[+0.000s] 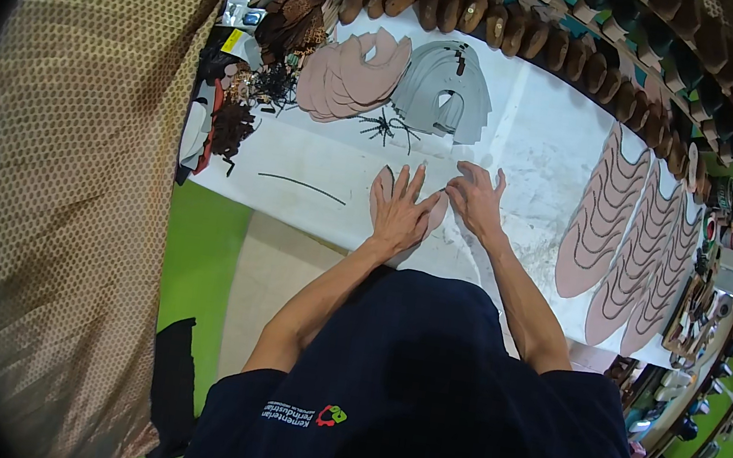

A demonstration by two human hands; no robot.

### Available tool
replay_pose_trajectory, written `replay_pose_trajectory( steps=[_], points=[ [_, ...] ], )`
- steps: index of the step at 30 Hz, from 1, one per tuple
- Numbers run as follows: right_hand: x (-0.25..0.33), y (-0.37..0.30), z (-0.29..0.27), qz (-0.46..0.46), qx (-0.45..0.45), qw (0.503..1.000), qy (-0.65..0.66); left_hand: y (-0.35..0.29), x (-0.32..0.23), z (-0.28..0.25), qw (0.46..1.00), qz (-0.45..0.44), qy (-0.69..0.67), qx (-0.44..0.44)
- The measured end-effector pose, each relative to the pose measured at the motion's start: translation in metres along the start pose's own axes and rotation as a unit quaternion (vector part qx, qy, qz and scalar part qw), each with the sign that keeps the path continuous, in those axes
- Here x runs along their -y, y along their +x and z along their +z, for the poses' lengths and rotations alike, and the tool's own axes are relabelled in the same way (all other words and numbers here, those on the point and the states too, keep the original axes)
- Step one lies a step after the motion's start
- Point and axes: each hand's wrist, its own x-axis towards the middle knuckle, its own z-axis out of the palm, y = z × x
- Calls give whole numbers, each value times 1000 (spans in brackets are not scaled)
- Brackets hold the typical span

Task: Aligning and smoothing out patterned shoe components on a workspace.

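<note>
A pink, curved shoe-upper piece [434,219] lies on the white table near its front edge, in front of my body. My left hand [401,215] rests flat over it, fingers spread, hiding its middle. At the piece's right tip, my right hand [479,203] has thumb and forefinger bent together in a pinch; whatever is between them is too small to make out. A thin dark cord [302,184] lies alone on the table to the left. Beyond my hands sits a small bunch of black strips [387,126].
Pink pieces [349,86] and grey pieces [417,72] lie stacked at the back. Three overlapping rows of dark-edged pink pieces [599,229] cover the right side. Brown shoe lasts [513,32] line the far edge. A patterned curtain [77,188] hangs at left.
</note>
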Motion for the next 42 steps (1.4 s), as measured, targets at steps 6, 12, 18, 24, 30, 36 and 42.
replay_pose_trajectory(
  steps=[6,12,18,24,30,36,42],
  points=[
    [-3,-2,0,11,9,1000,-7,0,0,0,1000,8,-1,-1],
    [-5,-2,1,15,12,1000,-21,1,-1,-1,1000,-3,-20,0],
    [5,3,2,32,-3,999,-44,3,-2,-4,1000,-6,-15,16],
    [17,11,-3,147,5,987,-63,-1,-3,-8,999,-14,-43,9],
    [1,-17,-5,10,-92,996,-13,-34,12,-17,990,-121,-67,-30],
    [11,-40,9,-78,-26,994,-76,-70,26,-17,988,-142,-65,-16],
    [15,-37,16,-83,-23,990,-114,-76,25,-14,985,-159,-70,-18]
  ],
)
